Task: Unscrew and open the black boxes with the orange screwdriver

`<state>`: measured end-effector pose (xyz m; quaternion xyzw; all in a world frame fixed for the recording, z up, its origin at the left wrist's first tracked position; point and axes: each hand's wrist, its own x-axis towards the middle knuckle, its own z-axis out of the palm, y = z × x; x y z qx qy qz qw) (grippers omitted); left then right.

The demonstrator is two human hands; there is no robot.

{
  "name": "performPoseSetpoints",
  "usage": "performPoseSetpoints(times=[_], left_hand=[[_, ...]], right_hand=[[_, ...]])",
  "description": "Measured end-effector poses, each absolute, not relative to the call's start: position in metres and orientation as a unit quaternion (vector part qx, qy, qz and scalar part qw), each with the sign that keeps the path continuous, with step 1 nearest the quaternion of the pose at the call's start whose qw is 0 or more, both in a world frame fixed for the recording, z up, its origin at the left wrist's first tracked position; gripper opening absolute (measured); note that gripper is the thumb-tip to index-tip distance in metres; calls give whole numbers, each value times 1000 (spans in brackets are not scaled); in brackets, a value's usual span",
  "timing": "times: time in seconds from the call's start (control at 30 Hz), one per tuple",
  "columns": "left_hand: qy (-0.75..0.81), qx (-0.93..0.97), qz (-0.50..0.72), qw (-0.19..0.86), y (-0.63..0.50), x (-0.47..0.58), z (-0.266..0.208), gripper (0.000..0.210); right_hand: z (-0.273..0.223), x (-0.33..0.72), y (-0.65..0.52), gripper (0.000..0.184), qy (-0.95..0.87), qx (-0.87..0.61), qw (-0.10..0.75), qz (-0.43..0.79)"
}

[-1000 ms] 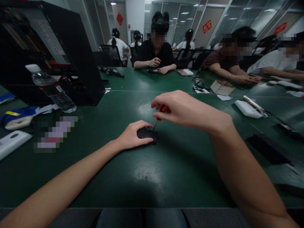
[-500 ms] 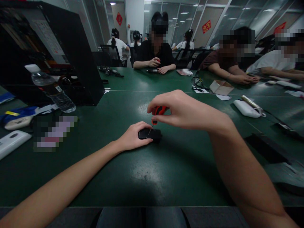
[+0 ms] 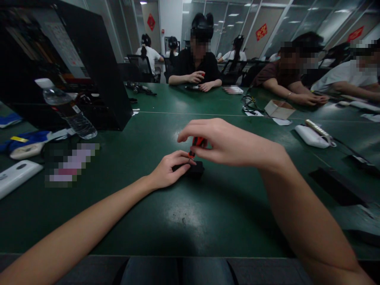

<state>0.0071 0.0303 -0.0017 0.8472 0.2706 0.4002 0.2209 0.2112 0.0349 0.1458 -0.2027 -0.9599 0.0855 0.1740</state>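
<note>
On the table before me lies a small black box-shaped device [image 3: 197, 170]. My left hand [image 3: 165, 171] is closed over its left end, with thumb and fingertips on its top, close to the tip of a screwdriver. That red-and-black screwdriver [image 3: 199, 141] stands tilted over the device, its thin shaft pointing down between my left fingertips. My right hand [image 3: 215, 138] holds the handle between thumb and fingers, the forefinger stretched out over it. Whether a screw sits under the tip is hidden by my left fingers.
A black computer case [image 3: 109, 79] and a water bottle [image 3: 71, 111] stand at the left. A white device [image 3: 311, 136], a black flat piece [image 3: 338, 186] and a small open box [image 3: 279, 109] lie at the right. Across the green table [image 3: 142, 221] a person [image 3: 194, 63] sits holding something red.
My left thumb and fingers have shifted from the device's sides onto its top, at the screwdriver tip. My right hand and the screwdriver have come slightly lower, with the handle tilted differently.
</note>
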Motion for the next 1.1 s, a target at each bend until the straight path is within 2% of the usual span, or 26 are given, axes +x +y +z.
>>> performPoseSetpoints(times=[0.1,0.27,0.37,0.47,0.53,0.63,0.73,0.83,0.93,1.1], left_hand=[[271,843,408,222,29,8,-1,20],[272,843,406,226,29,8,-2,19],[277,846,402,216,28,8,-2,19],[282,847,396,214,28,9,0,19],[284,846,397,215,27,9,1,20],[282,846,398,213,27,8,1,19],[279,848,396,214,27,8,1,19],[284,848,393,214,28,8,1,18],[288,846,394,217,28,8,-1,18],[280,844,399,225,28,8,-1,20]], right_hand=[[147,212,30,33,-964,-187,173,81],[148,212,27,32,-937,-301,180,3],[151,214,26,26,-935,-326,141,-5],[154,216,25,14,-960,-241,138,37],[154,217,25,23,-965,-205,160,41],[151,217,27,34,-942,-278,186,-9],[150,217,28,32,-921,-352,168,-25],[154,219,26,19,-953,-264,148,33],[157,220,23,17,-964,-195,172,50],[151,217,26,31,-926,-327,187,-11]])
